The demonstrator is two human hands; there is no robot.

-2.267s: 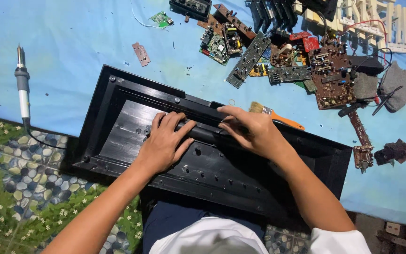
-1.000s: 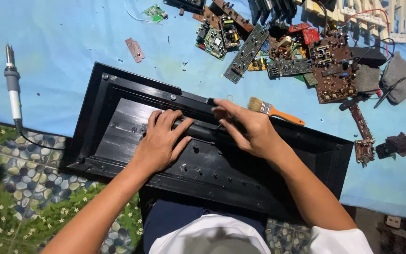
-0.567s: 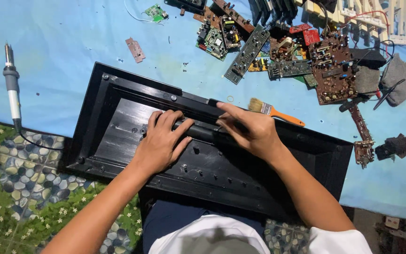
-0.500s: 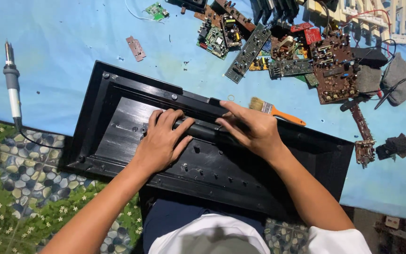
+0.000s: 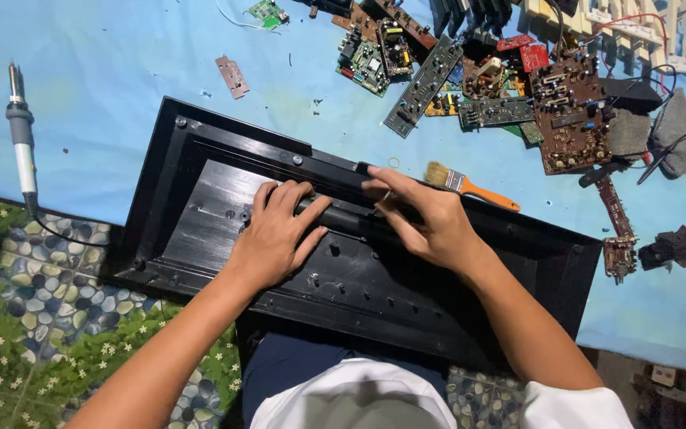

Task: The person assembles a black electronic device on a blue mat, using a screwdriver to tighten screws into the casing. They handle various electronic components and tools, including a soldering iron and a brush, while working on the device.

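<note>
A long black plastic casing (image 5: 200,183) lies open side up across my lap and the blue sheet (image 5: 105,87). My left hand (image 5: 273,234) rests flat inside it, fingers spread over a raised black ridge (image 5: 341,218) that runs along its middle. My right hand (image 5: 426,218) presses on the same ridge just to the right, fingertips curled near the casing's far wall. Neither hand holds a tool.
A soldering iron (image 5: 21,139) lies at the far left. A paintbrush with an orange handle (image 5: 470,187) lies behind the casing. Several circuit boards (image 5: 565,111) and parts are heaped at the back right. A patterned mat (image 5: 33,318) covers the floor at left.
Both hands stay on the casing's middle ridge. My right hand's fingers have shifted slightly along it; the view has moved a little.
</note>
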